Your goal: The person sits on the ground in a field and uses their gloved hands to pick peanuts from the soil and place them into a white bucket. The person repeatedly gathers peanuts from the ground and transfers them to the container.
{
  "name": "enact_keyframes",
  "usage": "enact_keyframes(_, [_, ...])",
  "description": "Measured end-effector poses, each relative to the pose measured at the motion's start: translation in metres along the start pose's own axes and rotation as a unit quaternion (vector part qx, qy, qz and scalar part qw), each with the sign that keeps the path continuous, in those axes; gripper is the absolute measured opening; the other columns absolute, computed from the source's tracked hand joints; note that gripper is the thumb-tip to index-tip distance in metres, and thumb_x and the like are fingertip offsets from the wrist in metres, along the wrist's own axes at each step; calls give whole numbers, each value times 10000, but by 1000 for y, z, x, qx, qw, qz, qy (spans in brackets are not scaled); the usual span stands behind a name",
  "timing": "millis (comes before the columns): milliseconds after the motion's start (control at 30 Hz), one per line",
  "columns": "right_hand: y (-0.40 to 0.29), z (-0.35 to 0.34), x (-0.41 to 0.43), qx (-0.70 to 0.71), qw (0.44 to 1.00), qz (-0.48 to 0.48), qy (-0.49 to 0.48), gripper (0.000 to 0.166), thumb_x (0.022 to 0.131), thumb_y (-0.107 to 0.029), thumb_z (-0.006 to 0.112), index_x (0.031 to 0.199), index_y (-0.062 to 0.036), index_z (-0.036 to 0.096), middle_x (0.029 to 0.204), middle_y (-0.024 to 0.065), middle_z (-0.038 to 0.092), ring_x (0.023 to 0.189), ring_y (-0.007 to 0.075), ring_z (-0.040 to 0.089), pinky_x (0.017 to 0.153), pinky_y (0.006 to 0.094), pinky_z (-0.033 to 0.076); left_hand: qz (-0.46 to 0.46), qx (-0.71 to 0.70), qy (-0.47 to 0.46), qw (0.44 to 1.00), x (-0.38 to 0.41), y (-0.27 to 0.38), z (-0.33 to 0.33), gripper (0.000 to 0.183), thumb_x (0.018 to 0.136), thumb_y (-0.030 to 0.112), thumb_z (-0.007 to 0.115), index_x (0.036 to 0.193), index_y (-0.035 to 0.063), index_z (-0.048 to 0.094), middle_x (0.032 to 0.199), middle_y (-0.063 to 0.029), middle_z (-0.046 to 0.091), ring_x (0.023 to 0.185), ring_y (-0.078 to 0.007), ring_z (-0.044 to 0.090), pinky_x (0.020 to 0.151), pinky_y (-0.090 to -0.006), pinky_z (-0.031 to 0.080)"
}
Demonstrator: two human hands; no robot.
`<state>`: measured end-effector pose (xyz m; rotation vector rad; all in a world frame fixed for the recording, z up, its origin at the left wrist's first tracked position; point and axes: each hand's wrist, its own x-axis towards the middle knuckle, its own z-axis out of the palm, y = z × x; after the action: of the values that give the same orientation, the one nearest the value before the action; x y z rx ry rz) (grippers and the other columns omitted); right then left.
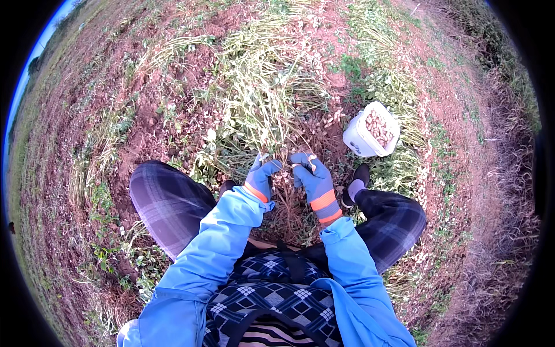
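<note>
Both my hands wear blue-grey work gloves; an orange band shows on each cuff. My left hand grips the lower stems of an uprooted peanut plant, whose pale green stalks lie away from me. Close beside it, my right hand curls at the root end. Pale peanut pods show at its fingertips, where thin roots pass between the two hands. The exact hold of the right fingers is partly hidden. Below the hands, between my bent legs, lies a tangle of brown roots.
A white plastic bucket holding picked peanuts stands ahead of my right shoe. Rows of pulled peanut plants lie on the reddish soil. Dry grass borders the field at the right.
</note>
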<state>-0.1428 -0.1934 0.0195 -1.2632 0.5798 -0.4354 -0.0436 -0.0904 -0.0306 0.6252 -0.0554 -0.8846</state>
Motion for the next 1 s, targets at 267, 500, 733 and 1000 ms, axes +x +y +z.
enact_keyframes(267, [3,-2,2,125,986,98,58,177,878,-168,535,964,-35,613,631,-25,503,462,50,413,390,195,317,40,93,-20,995,4,-15,-13,370,695,22,529,1064,9,520,960,-109,599,831,-218,597,772,-375,498])
enact_keyframes(500, [73,-71,33,463,856,204,104,132,879,-158,525,953,-59,572,592,-42,380,424,61,254,361,217,202,-85,-139,7,987,4,2,0,292,767,87,457,1038,-2,519,916,-146,585,817,-292,593,734,-446,516])
enact_keyframes(733, [5,-150,97,385,881,100,256,149,835,-135,580,952,-44,569,719,18,529,579,142,477,472,273,425,152,64,27,986,15,40,-25,298,761,66,516,1046,-19,505,965,-188,583,833,-295,619,733,-447,534])
enact_keyframes(1000, [-45,-290,159,268,892,88,353,231,849,-263,565,985,-75,556,871,134,599,756,252,578,636,373,508,302,103,208,924,13,167,7,235,777,117,539,975,6,603,929,-108,637,777,-215,622,682,-325,523])
